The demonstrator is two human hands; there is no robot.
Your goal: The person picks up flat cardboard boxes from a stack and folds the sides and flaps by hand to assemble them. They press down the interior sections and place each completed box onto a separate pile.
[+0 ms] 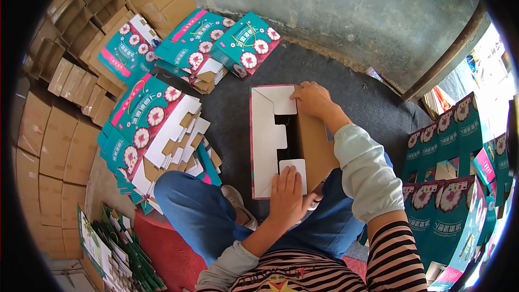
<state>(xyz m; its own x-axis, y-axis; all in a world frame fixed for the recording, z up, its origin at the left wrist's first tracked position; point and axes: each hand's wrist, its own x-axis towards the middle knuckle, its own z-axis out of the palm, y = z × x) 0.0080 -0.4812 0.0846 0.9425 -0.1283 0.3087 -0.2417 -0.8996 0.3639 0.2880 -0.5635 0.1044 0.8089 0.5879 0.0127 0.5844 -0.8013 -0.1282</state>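
Note:
A carton (265, 146) stands between my knees, its white inner flaps facing up and a brown flap raised on the right side. Between the white flaps a dark gap shows the inside. My left hand (287, 194) lies with its fingers flat on the small white flap at the near end. At the far right corner, my right hand (313, 100) grips the carton's edge, fingertips on the white flap and thumb side hidden.
Flattened teal cartons (143, 130) lie piled at the left, with more (189, 43) beyond. Brown boxes (43, 140) are stacked at the far left. Formed teal cartons (448, 205) stand at the right. A grey wall (335, 16) and a pole (448, 51) are behind.

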